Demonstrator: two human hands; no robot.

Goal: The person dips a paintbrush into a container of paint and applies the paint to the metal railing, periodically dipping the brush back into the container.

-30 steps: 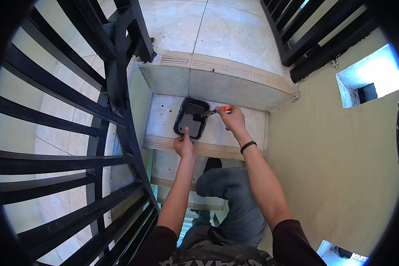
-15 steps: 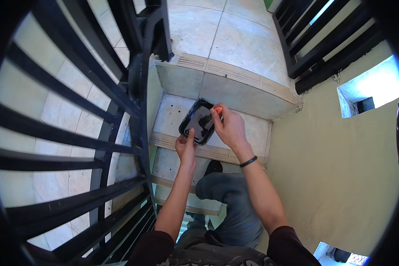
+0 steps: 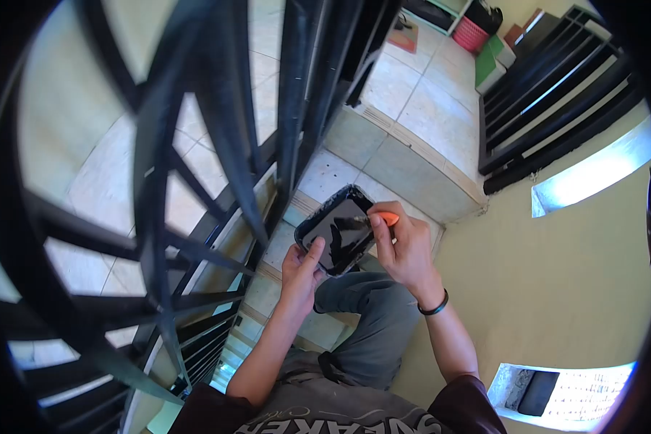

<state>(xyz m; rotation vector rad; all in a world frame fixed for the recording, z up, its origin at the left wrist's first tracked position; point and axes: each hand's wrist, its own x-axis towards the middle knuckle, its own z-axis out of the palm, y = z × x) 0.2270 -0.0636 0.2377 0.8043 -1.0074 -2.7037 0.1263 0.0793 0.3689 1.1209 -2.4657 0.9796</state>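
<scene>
Both hands meet over a black tray [image 3: 324, 208], which sits in the middle of the view, tilted, with the top step [image 3: 333, 170] of the stairs showing beyond its far corner and the grey jeans [image 3: 369, 304] below its near one. Dark railing bars [image 3: 291, 87] crowd the left side, the closest of them blurred. Between the right arm and the pale yellow wall [image 3: 528, 289] there is open room, and past the grooved edge above the riser [image 3: 401, 181] the tiled landing [image 3: 441, 108] opens out.

The left hand [image 3: 300, 271] grips the tray's near left side, thumb laid over the rim and fingers curled out of sight beneath. The right hand [image 3: 405, 249] pinches an orange-handled brush [image 3: 388, 218] between thumb and fingers, the wrist bent inward and a black band [image 3: 434, 304] around it. The brush's head points into the tray, above streaks of dark liquid [image 3: 347, 242].

White capitals cross the dark shirt [image 3: 325, 405] at the bottom; A, K and E can be made out, but the full word is uncertain.
</scene>
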